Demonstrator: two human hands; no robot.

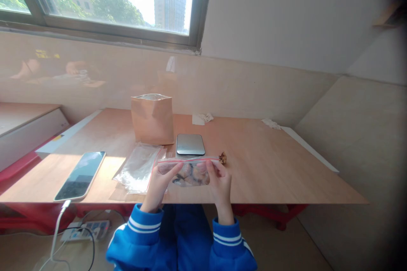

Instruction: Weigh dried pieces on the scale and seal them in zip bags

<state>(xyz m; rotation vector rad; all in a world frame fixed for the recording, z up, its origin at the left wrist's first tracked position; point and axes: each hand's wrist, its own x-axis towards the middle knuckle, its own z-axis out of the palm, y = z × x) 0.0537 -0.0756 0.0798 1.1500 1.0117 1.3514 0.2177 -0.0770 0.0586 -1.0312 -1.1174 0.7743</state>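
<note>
Both hands hold a clear zip bag (191, 176) by its top, near the red zip line. Several brownish and dark dried pieces show through the plastic; their kind I cannot make out. My left hand (162, 180) pinches the bag's left part, thumb laid along the strip. At the right part, my right hand (219, 175) pinches it between thumb and fingers. Just beyond the bag lies a small flat scale (190, 144) with a silver top. A dried brown piece (223, 158) rests on the table by my right fingertips. Left of my left hand lies a stack of clear zip bags (136, 169).
A brown paper pouch (152, 120) stands upright with its top open behind the bags. A phone (81, 175) with a white cable (56, 228) lies at the table's left. Crumpled white paper (203, 118) sits at the back edge of the table (270, 169). A power strip (85, 230) is below.
</note>
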